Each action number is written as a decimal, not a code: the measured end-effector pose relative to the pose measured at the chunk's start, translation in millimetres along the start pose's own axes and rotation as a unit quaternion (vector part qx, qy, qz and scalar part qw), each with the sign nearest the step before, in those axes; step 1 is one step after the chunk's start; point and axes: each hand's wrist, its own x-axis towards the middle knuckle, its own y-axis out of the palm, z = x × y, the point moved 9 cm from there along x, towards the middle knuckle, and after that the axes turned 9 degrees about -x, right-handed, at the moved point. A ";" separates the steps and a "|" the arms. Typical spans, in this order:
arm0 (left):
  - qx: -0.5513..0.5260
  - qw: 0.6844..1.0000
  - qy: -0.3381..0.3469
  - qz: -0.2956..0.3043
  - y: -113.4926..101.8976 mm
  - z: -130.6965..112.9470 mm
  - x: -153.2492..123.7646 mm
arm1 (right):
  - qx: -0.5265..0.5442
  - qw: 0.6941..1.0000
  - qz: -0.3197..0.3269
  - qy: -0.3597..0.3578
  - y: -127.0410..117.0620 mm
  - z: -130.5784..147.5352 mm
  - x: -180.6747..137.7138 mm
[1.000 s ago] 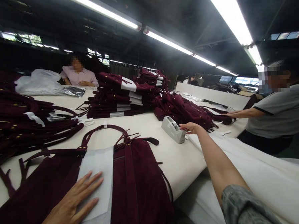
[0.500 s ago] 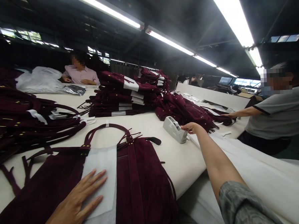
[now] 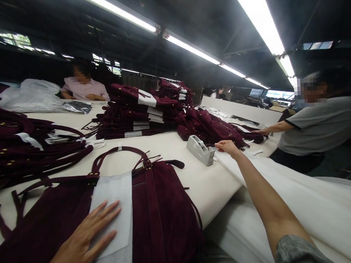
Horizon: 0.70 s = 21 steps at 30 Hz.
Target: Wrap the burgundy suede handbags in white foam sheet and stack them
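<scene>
A maroon handbag with looped handles lies on the table in front of me, a white paper sheet wrapped over its middle. My left hand rests flat on that sheet with fingers spread. Beyond the bag stands a grey tape dispenser. Just right of its cutting end, my right hand is pinched closed, with what looks like a short piece of clear tape running from the fingertips toward the dispenser; the tape is faint.
Stacked maroon bags banded in white paper stand behind, and more bags are piled at left. White sheet material covers the right side. A co-worker reaches toward bags at right; another person sits at the far left.
My right hand has moved slightly right, away from the dispenser's cutting end, still pinched. My left hand stays on the paper. The view has shifted a little to the right.
</scene>
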 end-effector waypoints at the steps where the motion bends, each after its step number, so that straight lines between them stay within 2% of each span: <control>1: 0.001 1.000 0.001 -0.002 -1.0 -0.8 0.1 | 0.001 1.000 -0.006 0.000 -1.6 -4.4 -3.1; 7: 0.001 1.000 0.003 -0.008 -3.0 -1.6 0.2 | 0.016 0.999 -0.048 0.007 -3.5 -42.2 -17.2; 14: -0.021 1.000 -0.002 -0.007 0.1 5.7 -1.6 | 0.017 0.997 -0.074 -0.008 14.5 -82.7 -23.2; 21: -0.020 1.000 -0.005 0.001 -9.4 -8.4 2.5 | -0.066 0.985 -0.158 0.018 19.5 -96.4 -22.9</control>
